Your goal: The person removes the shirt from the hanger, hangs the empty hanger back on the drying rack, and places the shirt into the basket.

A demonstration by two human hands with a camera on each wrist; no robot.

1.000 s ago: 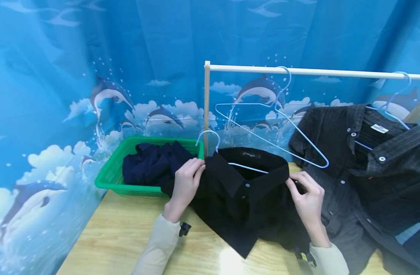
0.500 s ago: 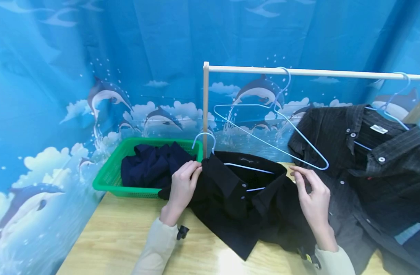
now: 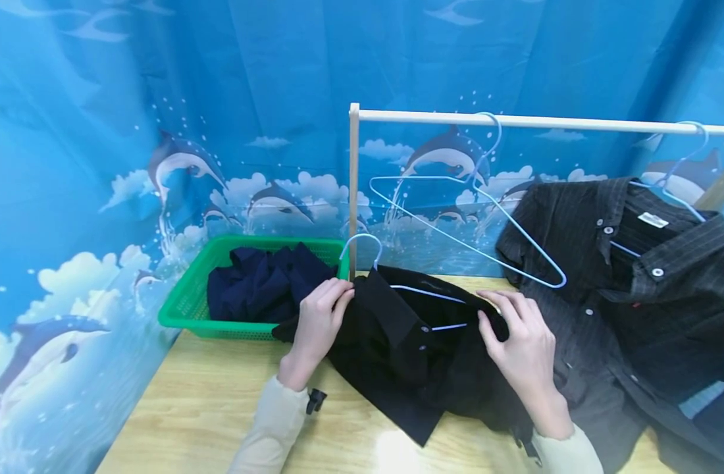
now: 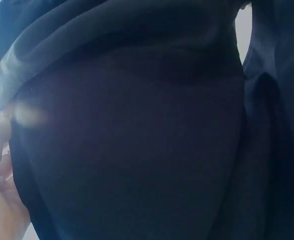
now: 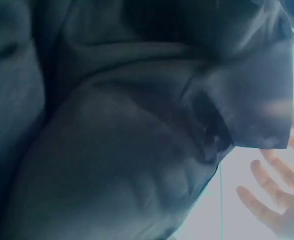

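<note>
A black collared shirt (image 3: 391,375) lies over the table's middle with a light blue hanger (image 3: 362,237) inside it, its hook sticking up from the neck opening. My left hand (image 3: 317,322) pinches the shirt at the shoulder by the collar, on the hook's left. On the other side, my right hand (image 3: 522,336) holds the collar edge between thumb and fingers. Dark cloth (image 4: 137,140) fills most of the left wrist view. In the right wrist view, spread fingers (image 5: 271,187) show under the collar flap (image 5: 259,95). Part of the hanger is hidden inside the shirt.
A green basket (image 3: 178,309) with dark blue clothing (image 3: 267,283) stands on the wooden table (image 3: 178,395). From the rack's white rail (image 3: 415,117) hang a bare blue hanger (image 3: 516,237) and, at right, a dark striped shirt (image 3: 575,243) on another hanger.
My right hand came off the right side of the collar, then moved left and took hold of its edge. The hanger hook shifted slightly; my left hand kept its grip.
</note>
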